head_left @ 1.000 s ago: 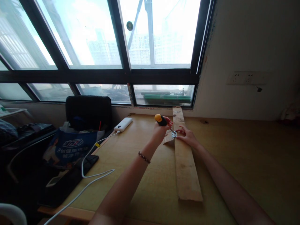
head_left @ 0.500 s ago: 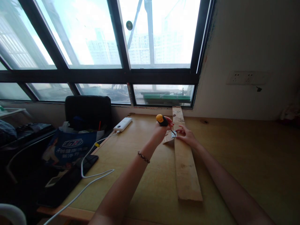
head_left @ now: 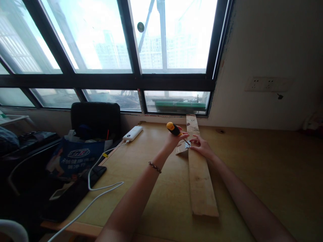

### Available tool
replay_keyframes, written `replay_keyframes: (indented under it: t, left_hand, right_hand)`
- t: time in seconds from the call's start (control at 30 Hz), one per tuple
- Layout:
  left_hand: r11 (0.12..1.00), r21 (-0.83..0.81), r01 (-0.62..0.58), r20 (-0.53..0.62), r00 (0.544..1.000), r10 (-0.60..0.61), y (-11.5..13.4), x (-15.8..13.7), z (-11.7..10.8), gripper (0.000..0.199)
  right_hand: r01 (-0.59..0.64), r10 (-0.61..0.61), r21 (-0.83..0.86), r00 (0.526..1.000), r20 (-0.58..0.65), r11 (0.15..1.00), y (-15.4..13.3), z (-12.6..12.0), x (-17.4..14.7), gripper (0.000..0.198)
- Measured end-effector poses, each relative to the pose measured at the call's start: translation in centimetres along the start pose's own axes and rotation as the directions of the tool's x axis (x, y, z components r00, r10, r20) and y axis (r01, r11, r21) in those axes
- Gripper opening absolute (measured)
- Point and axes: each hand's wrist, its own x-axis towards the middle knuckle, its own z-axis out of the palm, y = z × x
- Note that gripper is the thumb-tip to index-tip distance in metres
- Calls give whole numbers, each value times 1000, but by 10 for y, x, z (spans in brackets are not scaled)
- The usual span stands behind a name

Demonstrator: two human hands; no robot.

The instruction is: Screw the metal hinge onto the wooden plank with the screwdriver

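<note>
My left hand point(head_left: 174, 137) is closed around a screwdriver point(head_left: 173, 128) with a yellow and black handle. Its shaft slants down to the right, and the tip meets a small silver metal hinge point(head_left: 187, 144). The hinge lies at the left edge of a long wooden board point(head_left: 202, 181) and reaches onto a short wooden piece point(head_left: 182, 149) beside it. From the other side, my right hand point(head_left: 202, 147) rests on the board, thumb and forefinger pinched at the hinge's right edge. Any screw at the tip is too small to make out.
A white power bank point(head_left: 133, 133) with a white cable point(head_left: 92, 171) lies on the left of the wooden table point(head_left: 141, 201). Left of the table stand a black chair point(head_left: 96, 116) and a blue bag point(head_left: 78, 158). Windows and a wall close off the back.
The screwdriver's handle has tipped slightly to the left and the fingers of my left hand have shifted on it. My right hand stays at the hinge. The whole view has moved slightly.
</note>
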Motion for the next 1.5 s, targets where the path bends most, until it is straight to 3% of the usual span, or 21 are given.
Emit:
replay_keyframes:
  t: [0.23, 0.43, 0.57, 0.67, 0.83, 1.03, 1.23, 1.5]
  left_hand:
    - [976, 194, -101, -67, 991, 115, 1, 1, -4, 48]
    - [900, 394, -184, 8, 980, 197, 11, -6, 0, 50]
    - [847, 496, -194, 57, 980, 191, 16, 7, -1, 53]
    - [883, 453, -124, 125, 989, 75, 18, 25, 0, 56]
    - [967, 253, 33, 246, 964, -97, 19, 41, 2, 61]
    - [987, 149, 61, 231, 968, -95, 18, 32, 3, 51]
    - [992, 61, 114, 255, 959, -126, 17, 23, 20, 45]
    - [984, 139, 116, 380, 911, -161, 15, 16, 30, 42]
  right_hand:
    - [3, -3, 21, 1000, -6, 1000, 2, 0, 0, 64]
    - [-8, 8, 20, 1000, 1, 1000, 1, 0, 0, 65]
    - [-12, 13, 29, 1000, -12, 999, 3, 1, 1, 64]
    - [-13, 13, 41, 1000, -5, 999, 5, 2, 2, 64]
    - [2, -2, 48, 1000, 0, 999, 8, 4, 3, 64]
    - [11, -11, 39, 1000, -5, 999, 7, 4, 3, 63]
    - [5, -5, 42, 1000, 4, 999, 1, 2, 2, 63]
    - [7, -6, 66, 1000, -17, 998, -1, 3, 1, 54]
